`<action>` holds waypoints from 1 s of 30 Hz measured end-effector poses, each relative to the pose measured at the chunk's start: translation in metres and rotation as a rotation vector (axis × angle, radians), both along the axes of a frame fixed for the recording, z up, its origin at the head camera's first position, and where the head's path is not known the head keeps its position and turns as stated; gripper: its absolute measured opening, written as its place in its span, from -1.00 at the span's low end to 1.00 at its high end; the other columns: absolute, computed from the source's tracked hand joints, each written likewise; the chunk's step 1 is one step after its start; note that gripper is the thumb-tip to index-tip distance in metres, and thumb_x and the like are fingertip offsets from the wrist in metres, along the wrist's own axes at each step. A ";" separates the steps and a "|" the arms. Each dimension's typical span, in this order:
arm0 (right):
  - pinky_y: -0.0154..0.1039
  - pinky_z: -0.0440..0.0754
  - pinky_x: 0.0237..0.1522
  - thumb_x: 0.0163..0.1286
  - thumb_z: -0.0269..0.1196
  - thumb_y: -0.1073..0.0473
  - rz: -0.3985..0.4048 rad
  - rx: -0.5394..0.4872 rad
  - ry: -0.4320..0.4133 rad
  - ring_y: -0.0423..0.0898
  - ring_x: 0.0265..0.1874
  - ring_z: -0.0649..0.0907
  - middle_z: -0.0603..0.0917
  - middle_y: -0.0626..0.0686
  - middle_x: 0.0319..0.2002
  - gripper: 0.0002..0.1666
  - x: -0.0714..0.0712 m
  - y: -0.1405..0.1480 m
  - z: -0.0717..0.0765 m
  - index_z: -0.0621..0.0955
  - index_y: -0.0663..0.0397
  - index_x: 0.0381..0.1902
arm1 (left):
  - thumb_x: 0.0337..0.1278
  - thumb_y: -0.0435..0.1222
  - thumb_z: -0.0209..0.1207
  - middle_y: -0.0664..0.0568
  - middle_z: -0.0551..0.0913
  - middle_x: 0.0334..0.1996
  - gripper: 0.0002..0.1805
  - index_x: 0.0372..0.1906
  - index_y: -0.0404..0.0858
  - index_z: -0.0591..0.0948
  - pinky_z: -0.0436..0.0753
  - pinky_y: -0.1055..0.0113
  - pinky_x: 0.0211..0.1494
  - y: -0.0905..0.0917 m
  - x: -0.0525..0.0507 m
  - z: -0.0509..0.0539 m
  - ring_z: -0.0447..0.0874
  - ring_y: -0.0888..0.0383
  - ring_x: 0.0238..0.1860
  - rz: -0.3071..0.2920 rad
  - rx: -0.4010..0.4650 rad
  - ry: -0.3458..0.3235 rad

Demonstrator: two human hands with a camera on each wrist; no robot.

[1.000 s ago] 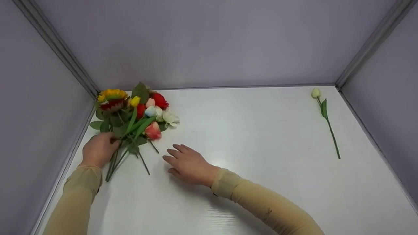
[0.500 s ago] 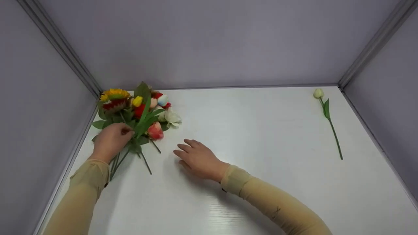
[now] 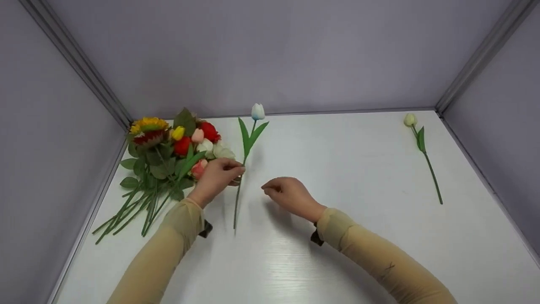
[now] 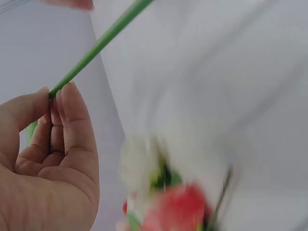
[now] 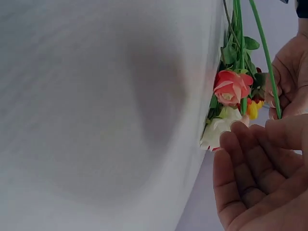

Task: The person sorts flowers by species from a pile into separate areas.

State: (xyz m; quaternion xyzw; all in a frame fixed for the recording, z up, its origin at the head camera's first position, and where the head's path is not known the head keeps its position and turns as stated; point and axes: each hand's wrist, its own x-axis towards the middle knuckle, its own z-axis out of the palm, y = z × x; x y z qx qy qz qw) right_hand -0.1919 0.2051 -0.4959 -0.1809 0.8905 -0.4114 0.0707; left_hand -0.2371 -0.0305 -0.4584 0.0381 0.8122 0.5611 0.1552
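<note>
My left hand (image 3: 217, 179) pinches the stem of a white-and-blue tulip (image 3: 258, 112) between thumb and fingertips. The bloom points up toward the back wall, and two green leaves spread below it. Close up in the left wrist view, the green stem (image 4: 106, 41) runs out from the pinching fingertips. My right hand (image 3: 293, 196) hovers just right of the stem, apart from it and holding nothing. Its fingers (image 5: 228, 175) bend loosely in the right wrist view. Left of my left hand lies a pile of mixed flowers (image 3: 158, 166), partly hidden by that hand.
A single white tulip (image 3: 421, 141) lies at the far right of the white table (image 3: 337, 169). Within the pile are a yellow sunflower (image 3: 148, 125), red blooms (image 3: 182, 145) and a pink rose (image 5: 232, 87). Grey walls (image 3: 270, 55) enclose the back and sides.
My left hand has drawn the white-and-blue tulip out of the pile and carried it right. My right hand has shifted right, and its spread fingers have drawn together.
</note>
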 end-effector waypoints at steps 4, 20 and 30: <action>-0.16 0.71 -0.12 0.50 0.27 0.14 -0.069 -0.177 -0.183 -0.12 -0.23 0.74 0.79 -0.02 -0.19 -0.70 0.002 0.021 -0.004 0.76 0.21 0.02 | 0.36 -0.26 0.32 -0.18 0.69 -0.09 -0.71 0.05 -0.36 0.69 0.74 0.25 -0.03 0.040 0.000 -0.016 0.73 0.04 -0.17 0.036 0.121 -0.046; -0.12 0.75 -0.16 0.40 0.38 0.11 -0.255 -0.354 -0.380 0.04 -0.25 0.76 0.77 0.12 -0.20 -0.71 0.020 0.076 -0.008 0.76 0.22 -0.07 | 0.35 -0.31 0.32 -0.13 0.69 -0.18 -0.78 -0.02 -0.35 0.67 0.76 0.26 -0.11 0.128 0.002 -0.035 0.72 0.07 -0.23 0.095 0.362 -0.044; -0.15 0.74 -0.23 0.36 0.42 0.11 -0.330 -0.369 -0.375 -0.01 -0.32 0.74 0.76 0.12 -0.27 -0.72 0.020 0.084 -0.005 0.75 0.22 -0.12 | 0.35 -0.28 0.33 -0.14 0.68 -0.14 -0.73 0.03 -0.35 0.65 0.75 0.23 -0.06 0.143 0.007 -0.032 0.72 0.03 -0.15 0.081 0.396 -0.048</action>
